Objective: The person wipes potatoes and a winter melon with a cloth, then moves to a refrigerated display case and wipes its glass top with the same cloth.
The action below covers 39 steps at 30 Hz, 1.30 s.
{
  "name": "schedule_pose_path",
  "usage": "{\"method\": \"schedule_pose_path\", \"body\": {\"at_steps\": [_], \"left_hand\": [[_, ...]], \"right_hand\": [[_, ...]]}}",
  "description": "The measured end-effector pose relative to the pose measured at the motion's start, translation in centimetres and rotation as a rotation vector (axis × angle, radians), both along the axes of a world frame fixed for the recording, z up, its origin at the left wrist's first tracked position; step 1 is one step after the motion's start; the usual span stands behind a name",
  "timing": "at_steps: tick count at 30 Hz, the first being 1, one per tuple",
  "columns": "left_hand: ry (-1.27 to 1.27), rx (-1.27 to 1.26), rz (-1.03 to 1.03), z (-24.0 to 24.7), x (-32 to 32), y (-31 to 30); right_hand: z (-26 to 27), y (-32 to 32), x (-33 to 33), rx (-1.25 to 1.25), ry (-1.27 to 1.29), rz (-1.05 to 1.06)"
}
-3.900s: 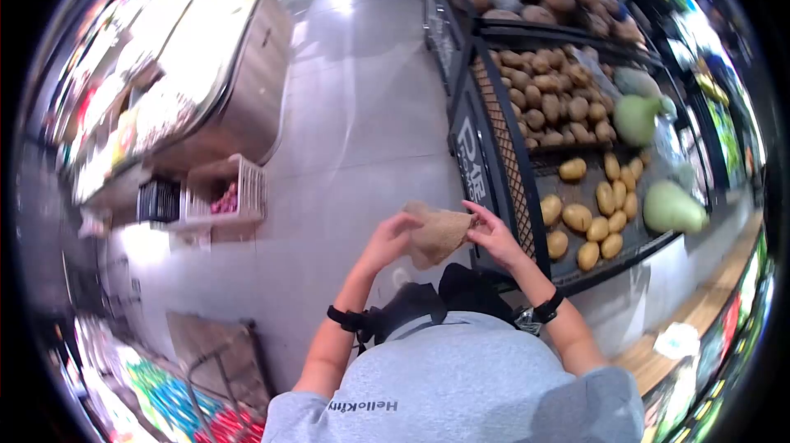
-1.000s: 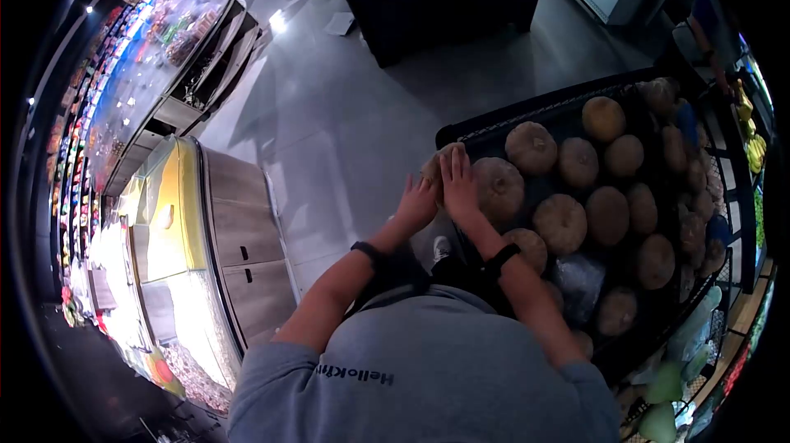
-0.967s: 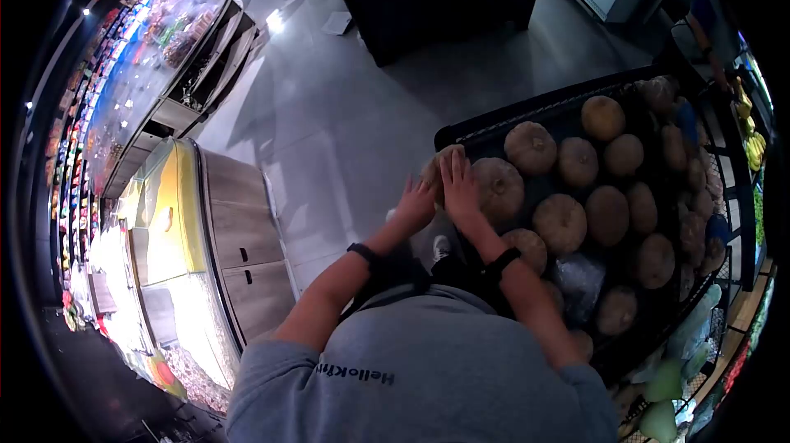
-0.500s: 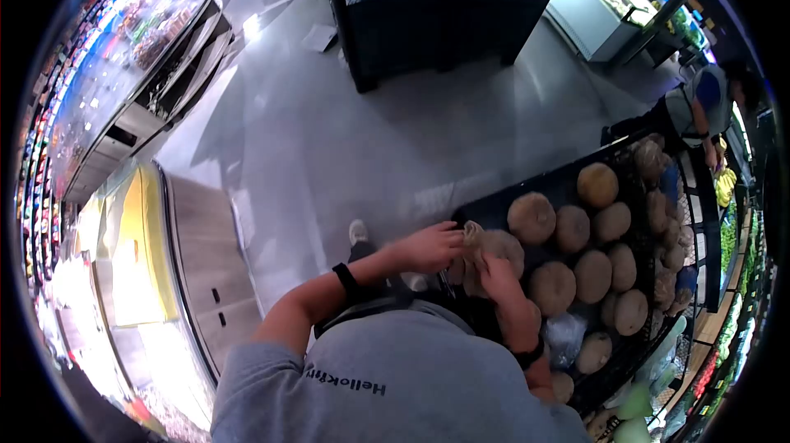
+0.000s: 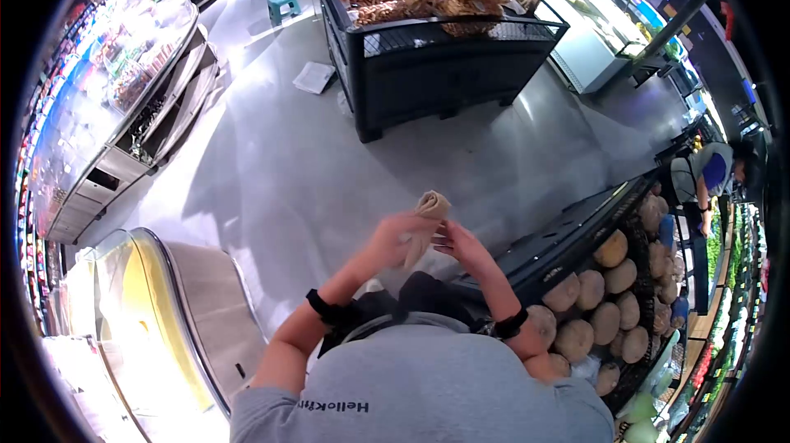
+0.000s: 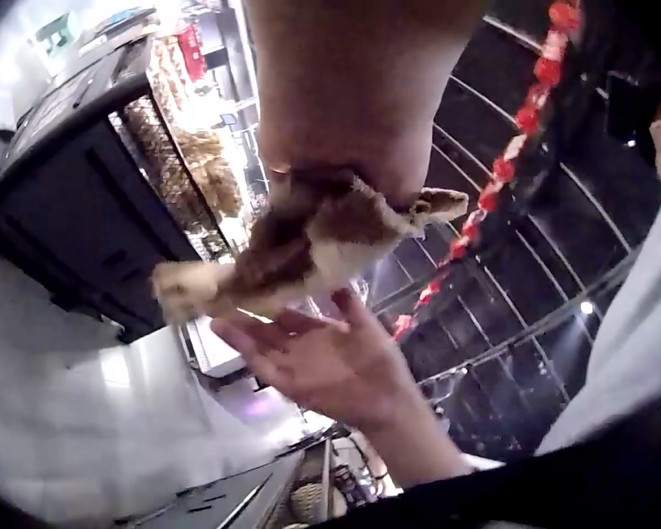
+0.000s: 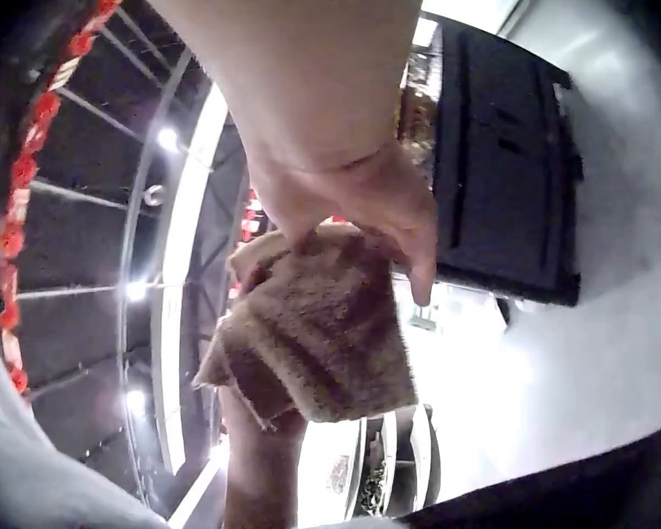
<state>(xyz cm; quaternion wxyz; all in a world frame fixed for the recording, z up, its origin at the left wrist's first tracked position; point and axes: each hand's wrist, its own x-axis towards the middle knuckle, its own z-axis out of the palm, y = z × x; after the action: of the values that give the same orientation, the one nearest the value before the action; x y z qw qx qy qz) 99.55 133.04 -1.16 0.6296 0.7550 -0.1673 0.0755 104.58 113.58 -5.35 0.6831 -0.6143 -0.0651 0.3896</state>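
A brown cloth (image 5: 429, 206), folded and bunched, is between both hands above the floor. In the head view my left hand (image 5: 393, 239), a little blurred, grips it from the left. The cloth (image 6: 342, 237) also sticks out on both sides of the left hand in the left wrist view. My right hand (image 5: 465, 247) is at the cloth's right edge; in the left wrist view the right hand (image 6: 347, 369) has its fingers extended and spread just below it. The cloth (image 7: 325, 331) covers part of the right hand (image 7: 364, 204) in the right wrist view.
A bin of round tan produce (image 5: 574, 340) with a black rim stands at the right. Ahead is a dark bin (image 5: 453, 81) with bagged food. A glass-topped counter (image 5: 206, 295) is at the left. Another person (image 5: 704, 176) bends at the far right.
Both hands and the cloth have moved away from the produce bin's corner, out over the floor. The head view has turned, showing more of the bagged-food bin ahead.
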Motion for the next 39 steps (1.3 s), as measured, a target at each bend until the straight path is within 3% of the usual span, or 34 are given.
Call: {"method": "schedule_pose_path", "body": {"at_steps": [2, 4, 6, 9, 12, 14, 16, 18, 20, 22, 23, 24, 26, 29, 32, 34, 36, 38, 39], "left_hand": [[0.003, -0.05, 0.035, -1.1, 1.3, 1.6], [0.114, -0.257, 0.001, -1.9, 3.2, 2.7], [0.205, -0.284, 0.009, -2.8, 5.2, 4.3], [0.238, -0.293, 0.059, -4.5, 9.5, 7.0], [0.219, -0.104, 0.111, -5.6, 14.9, 10.7], [0.295, -0.044, 0.0, -6.1, 17.7, 14.0], [0.329, -0.057, -0.001, -5.7, 20.6, 16.3], [0.483, -0.266, 0.048, -5.8, 23.9, 18.1], [0.531, -0.238, 0.201, -6.4, 27.4, 20.1], [0.531, -0.036, 0.329, -6.6, 30.2, 22.3], [0.546, -0.057, 0.343, -6.9, 31.1, 23.1], [0.453, -0.034, 0.434, -7.1, 32.1, 24.2], [0.347, -0.011, 0.526, -7.2, 34.6, 26.1], [0.251, 0.054, 0.719, -6.4, 38.0, 28.9], [0.146, 0.138, 0.75, -6.8, 42.2, 32.0], [0.081, 0.158, 0.706, -8.1, 44.7, 34.1], [0.186, 0.311, 0.59, -8.2, 47.3, 35.6], [0.188, 0.388, 0.4, -9.8, 49.8, 36.3], [0.177, 0.444, 0.358, -9.2, 50.5, 35.7]], "right_hand": [[-2.6, 1.5, 2.6, 0.074, 0.317, -0.031], [-3.9, 2.9, 4.3, 0.156, 0.405, -0.037], [-5.1, 4.6, 6.4, 0.338, 0.528, 0.026], [-6.2, 8.1, 10.5, 0.331, 0.5, -0.026], [-7.5, 11.1, 17.4, 0.39, 0.483, -0.019], [-9.0, 12.8, 22.5, 0.46, 0.578, -0.101], [-6.6, 14.7, 26.8, 0.456, 0.571, -0.091], [-5.4, 17.2, 31.4, 0.422, 0.543, -0.079], [-5.3, 19.7, 34.6, 0.336, 0.218, -0.087], [-3.7, 22.5, 37.0, 0.28, 0.179, -0.056], [-3.0, 23.9, 38.0, 0.232, 0.112, -0.035], [-3.0, 25.7, 38.8, 0.285, -0.031, -0.066], [-5.4, 28.3, 42.5, -0.019, -0.422, 0.163], [-3.8, 33.3, 45.3, 0.014, -0.64, 0.091], [-4.4, 37.0, 47.2, -0.038, -0.739, 0.007], [-5.7, 38.9, 48.7, -0.227, -0.929, 0.004], [-7.5, 39.9, 49.5, -0.446, -0.92, 0.007], [-9.2, 39.9, 49.6, -0.35, -1.024, -0.108], [-8.3, 39.8, 49.3, -0.444, -0.985, -0.102]]}}
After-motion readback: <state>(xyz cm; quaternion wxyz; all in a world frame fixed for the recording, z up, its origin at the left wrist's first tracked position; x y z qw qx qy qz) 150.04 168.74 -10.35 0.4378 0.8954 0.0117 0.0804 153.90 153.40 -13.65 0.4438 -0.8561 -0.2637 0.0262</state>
